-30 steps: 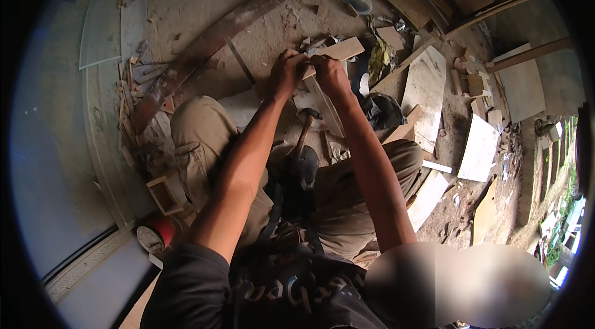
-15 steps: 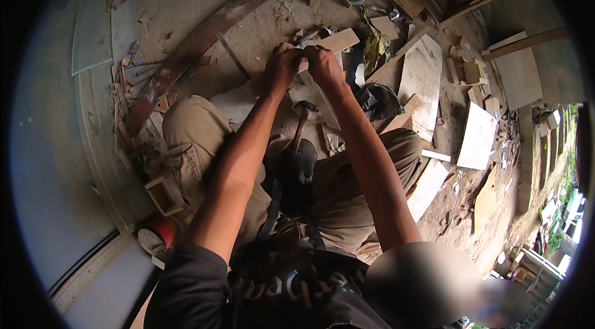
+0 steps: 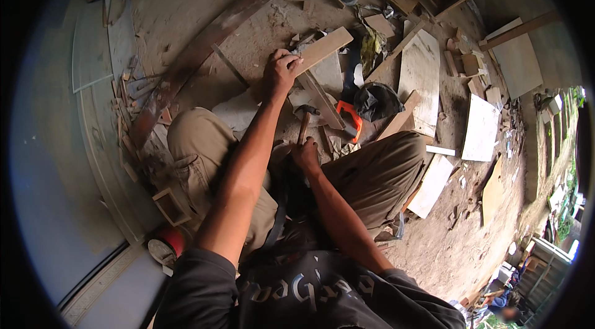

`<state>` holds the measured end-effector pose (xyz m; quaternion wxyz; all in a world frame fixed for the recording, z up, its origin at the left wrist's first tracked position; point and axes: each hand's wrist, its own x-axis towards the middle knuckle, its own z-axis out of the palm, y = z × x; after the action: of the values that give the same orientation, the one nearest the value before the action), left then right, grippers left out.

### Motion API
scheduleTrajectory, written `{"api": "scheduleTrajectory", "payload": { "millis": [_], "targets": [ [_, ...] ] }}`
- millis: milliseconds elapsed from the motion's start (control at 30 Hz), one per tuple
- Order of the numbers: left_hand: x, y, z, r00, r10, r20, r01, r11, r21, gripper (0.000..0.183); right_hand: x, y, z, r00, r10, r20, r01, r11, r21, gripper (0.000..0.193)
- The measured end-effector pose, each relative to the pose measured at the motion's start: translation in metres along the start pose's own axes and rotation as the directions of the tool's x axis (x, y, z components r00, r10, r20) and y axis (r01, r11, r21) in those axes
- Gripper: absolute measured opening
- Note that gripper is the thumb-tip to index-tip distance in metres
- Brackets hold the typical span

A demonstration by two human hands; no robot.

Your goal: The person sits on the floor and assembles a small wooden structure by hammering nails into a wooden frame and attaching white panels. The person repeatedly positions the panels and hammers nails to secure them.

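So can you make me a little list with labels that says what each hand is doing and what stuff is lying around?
left hand: presses down on a wooden strip lying on the dirt ground
right hand: grips the handle of a hammer, between the knees
nearby: orange-handled tool, black bag, pale flat boards
posture: person sits low, knees apart

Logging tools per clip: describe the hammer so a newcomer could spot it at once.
Start between the seated person's knees on the dirt floor. The right hand grips a wooden handle rising to a dark metal head: the hammer. Unlike the flat pale offcuts around it, it is slender, beside an orange-handled saw.
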<state>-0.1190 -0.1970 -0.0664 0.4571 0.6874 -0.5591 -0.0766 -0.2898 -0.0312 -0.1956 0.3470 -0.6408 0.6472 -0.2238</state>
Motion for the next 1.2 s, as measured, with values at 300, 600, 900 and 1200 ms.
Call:
{"api": "scheduleTrajectory", "payload": {
  "millis": [300, 600, 900, 1200],
  "targets": [
    [0.001, -0.002, -0.007, 0.999, 0.042, 0.029, -0.042, 0.999, -0.004, 0.014, 0.005, -0.007, -0.011, 0.971, 0.01, 0.238, 0.021, 0.992, -0.128, 0.045],
    [-0.003, -0.011, -0.001, 0.998, 0.057, 0.022, -0.057, 0.998, -0.005, 0.012, 0.017, -0.065, -0.068, 0.982, -0.12, 0.144, 0.15, 0.964, -0.218, 0.034],
    [-0.008, -0.015, -0.003, 0.999, 0.031, 0.013, -0.03, 0.999, -0.017, 0.016, 0.084, -0.124, -0.11, 0.813, -0.514, -0.273, 0.399, 0.834, -0.382, 0.059],
    [-0.005, -0.005, -0.006, 0.989, -0.085, 0.118, 0.093, 0.994, -0.059, 0.025, 0.137, -0.076, -0.115, 0.933, -0.125, 0.337, 0.236, 0.921, -0.31, 0.049]
  ]
}}
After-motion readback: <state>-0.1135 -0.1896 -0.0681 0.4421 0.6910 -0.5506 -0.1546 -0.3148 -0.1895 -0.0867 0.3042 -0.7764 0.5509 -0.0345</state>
